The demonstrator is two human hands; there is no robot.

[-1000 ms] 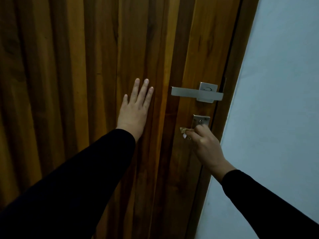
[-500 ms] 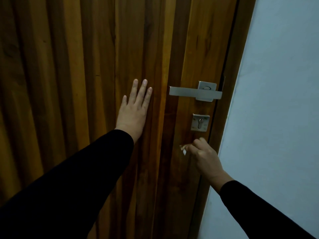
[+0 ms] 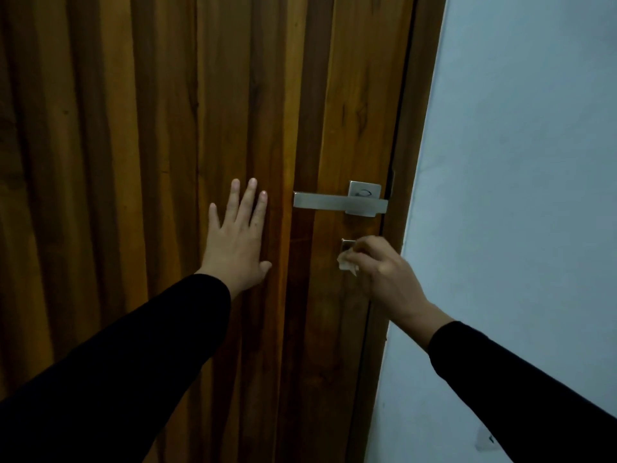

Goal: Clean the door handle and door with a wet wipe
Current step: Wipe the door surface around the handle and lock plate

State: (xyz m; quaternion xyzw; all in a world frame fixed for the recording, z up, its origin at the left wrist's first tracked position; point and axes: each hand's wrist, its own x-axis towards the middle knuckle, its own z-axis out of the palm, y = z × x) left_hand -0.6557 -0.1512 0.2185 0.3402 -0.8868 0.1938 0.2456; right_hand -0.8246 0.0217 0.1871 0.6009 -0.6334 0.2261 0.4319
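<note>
Item one: the brown vertical-grained wooden door [image 3: 160, 128], which fills the left and middle of our view. Its right edge runs down beside a darker wooden door frame [image 3: 410, 128], and beyond that stands a plain pale blue-grey wall [image 3: 521, 162].

Item two: the brushed silver metal lever door handle [image 3: 337, 201], lying level on a square plate near the door's right edge, its free end pointing left. The door face above it is bare wood, as is the strip between it and our left hand.

Item three: a small square silver keyhole plate [image 3: 348, 242] just below the handle. We see only its upper left corner; our right hand covers the rest.

Item four: our left hand [image 3: 235, 242], in a black sleeve [image 3: 117, 362], pressed flat on the door left of the handle, fingers extended and slightly spread, holding nothing.

Item five: our right hand [image 3: 384, 275], fingers curled closed around a crumpled white wet wipe [image 3: 345, 264], held against the keyhole plate. A bit of the wipe sticks out at the hand's left side.

We see no containers.
</note>
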